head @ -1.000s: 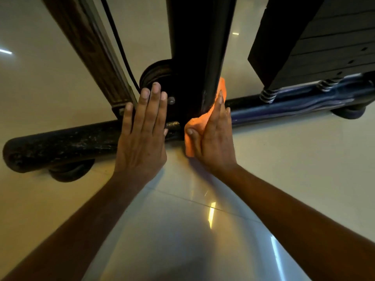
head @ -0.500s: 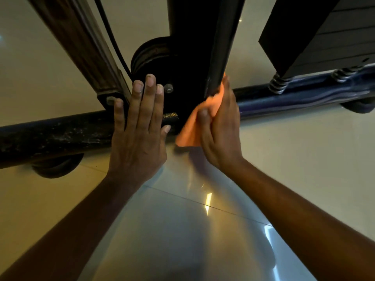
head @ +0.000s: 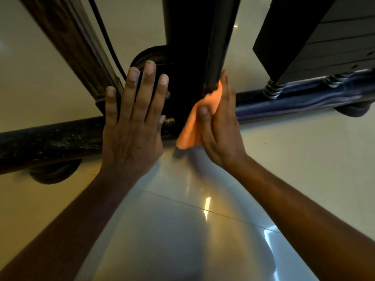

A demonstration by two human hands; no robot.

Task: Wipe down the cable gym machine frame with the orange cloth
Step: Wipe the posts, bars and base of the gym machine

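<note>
Your right hand (head: 221, 126) pinches the orange cloth (head: 194, 122) against the black upright post (head: 205, 41), thumb folding it so pressure lands on the post's lower edge. Your left hand (head: 132, 126), fingers flat and spread left of the post, likely braces you.

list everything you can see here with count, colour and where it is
upright post: 1, black, centre top
base bar: 1, black, scuffed, low on the left
diagonal strut: 1, brown, upper left
cable: 1, black, beside the strut
weight stack: 1, black, upper right
springs: 2, grey, under the stack
orange cloth: 1, against the post's foot
floor: pale glossy tiles
left hand: flat, fingers straight
right hand: pinching the cloth
</note>
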